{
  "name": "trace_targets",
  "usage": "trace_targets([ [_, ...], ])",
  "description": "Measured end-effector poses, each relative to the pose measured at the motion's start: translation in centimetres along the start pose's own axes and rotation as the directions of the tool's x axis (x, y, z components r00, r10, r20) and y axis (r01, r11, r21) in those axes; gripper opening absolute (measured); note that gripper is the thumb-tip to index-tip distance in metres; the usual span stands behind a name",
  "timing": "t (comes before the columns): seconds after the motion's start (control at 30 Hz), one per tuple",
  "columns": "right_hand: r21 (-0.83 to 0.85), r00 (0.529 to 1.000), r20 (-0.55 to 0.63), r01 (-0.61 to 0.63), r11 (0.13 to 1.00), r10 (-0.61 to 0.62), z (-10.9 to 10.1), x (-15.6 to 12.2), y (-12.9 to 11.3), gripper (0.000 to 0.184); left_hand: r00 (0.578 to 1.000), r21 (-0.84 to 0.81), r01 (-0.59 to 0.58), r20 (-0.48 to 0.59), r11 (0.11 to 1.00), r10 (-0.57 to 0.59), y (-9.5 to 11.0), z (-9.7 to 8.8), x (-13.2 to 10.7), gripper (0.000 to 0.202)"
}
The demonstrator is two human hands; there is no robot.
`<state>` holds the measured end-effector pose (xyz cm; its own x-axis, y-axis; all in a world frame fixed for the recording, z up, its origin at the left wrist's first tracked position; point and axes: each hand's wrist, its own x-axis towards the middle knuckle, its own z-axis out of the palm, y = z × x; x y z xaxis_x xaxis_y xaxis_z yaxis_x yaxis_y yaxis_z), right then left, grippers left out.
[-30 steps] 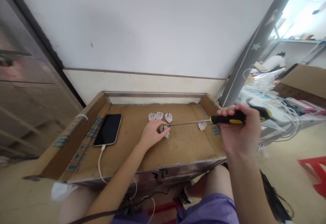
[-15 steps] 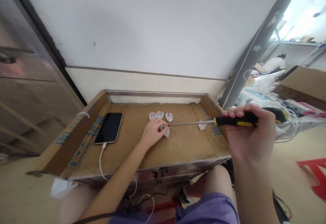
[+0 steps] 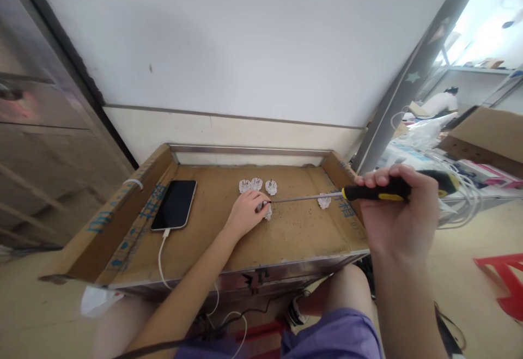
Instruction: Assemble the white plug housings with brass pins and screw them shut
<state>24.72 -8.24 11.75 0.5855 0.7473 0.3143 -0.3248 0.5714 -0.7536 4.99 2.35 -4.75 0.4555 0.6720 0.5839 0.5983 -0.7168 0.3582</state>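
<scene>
My right hand (image 3: 402, 217) is closed around the black and yellow handle of a long screwdriver (image 3: 306, 198). Its shaft runs left, nearly level, to the fingertips of my left hand (image 3: 248, 212). Those fingers pinch a small white plug piece (image 3: 267, 213) with metal parts, at the shaft's tip; the hand partly hides it. Just behind stand three similar white plug pieces, pins up: a left one (image 3: 244, 186), a middle one (image 3: 256, 184) and a right one (image 3: 271, 187). Another white piece (image 3: 324, 201) lies under the shaft toward the right.
Cardboard (image 3: 204, 239) with raised sides lines the work surface. A phone (image 3: 174, 205) on a white charging cable (image 3: 162, 258) lies at left. A white wall panel (image 3: 245, 48) rises behind. To the right are an open carton (image 3: 486, 130) and a red stool (image 3: 502, 283).
My right hand and the screwdriver handle have shifted very slightly left and up. My left hand keeps its pinch on the plug piece in almost the same spot.
</scene>
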Motion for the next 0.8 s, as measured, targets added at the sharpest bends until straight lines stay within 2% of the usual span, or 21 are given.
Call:
trace_targets([
  [0.4,-0.040,0.996,0.061,0.069,0.997,-0.066,0.31,-0.65,-0.11,0.015,0.998,0.066,-0.067,0.011,0.996,0.067,0.30,0.08,0.02,0.015],
  [0.63,-0.037,0.997,0.037,0.065,0.997,-0.063,0.49,-0.61,-0.40,0.014,0.998,0.040,-0.054,0.014,0.998,0.053,0.38,0.13,-0.01,0.017],
  [0.8,-0.055,0.996,0.063,0.069,0.996,-0.066,0.22,-0.41,-0.09,0.015,0.998,0.044,-0.047,0.035,0.998,0.045,0.47,0.11,0.03,0.017],
])
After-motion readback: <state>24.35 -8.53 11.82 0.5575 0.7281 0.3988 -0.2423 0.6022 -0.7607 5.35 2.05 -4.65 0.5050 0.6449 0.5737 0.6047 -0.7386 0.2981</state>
